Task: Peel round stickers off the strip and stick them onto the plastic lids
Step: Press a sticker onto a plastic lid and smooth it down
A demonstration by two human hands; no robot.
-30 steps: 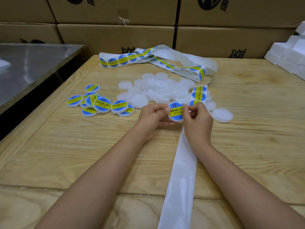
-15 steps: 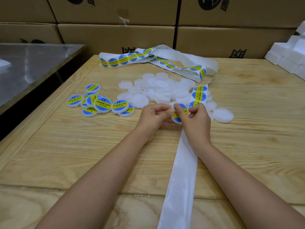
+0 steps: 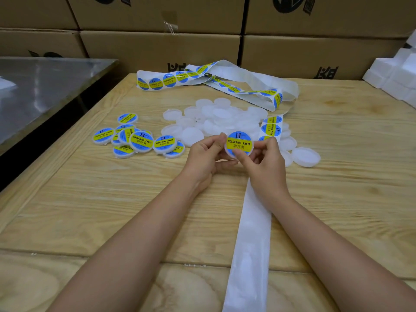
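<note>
The round white plastic lid with the blue and yellow sticker point(image 3: 238, 144) could be slipping out and dropping onto the wooden bench point(image 3: 112, 199), because only fingertips are holding its edges. Uneven pressing could be leaving a wrinkle too. The left hand point(image 3: 207, 154) is pinching the lid's left edge and the right hand point(image 3: 265, 163) is pinching its right side, so the lid is sitting between them, tilted up. The long white sticker strip point(image 3: 252, 233) is lying under the right wrist.

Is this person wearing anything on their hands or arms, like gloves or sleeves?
No. The left hand and right hand are bare: no gloves, rings or watch in view. Both forearms are bare too, with no sleeve showing.
</note>
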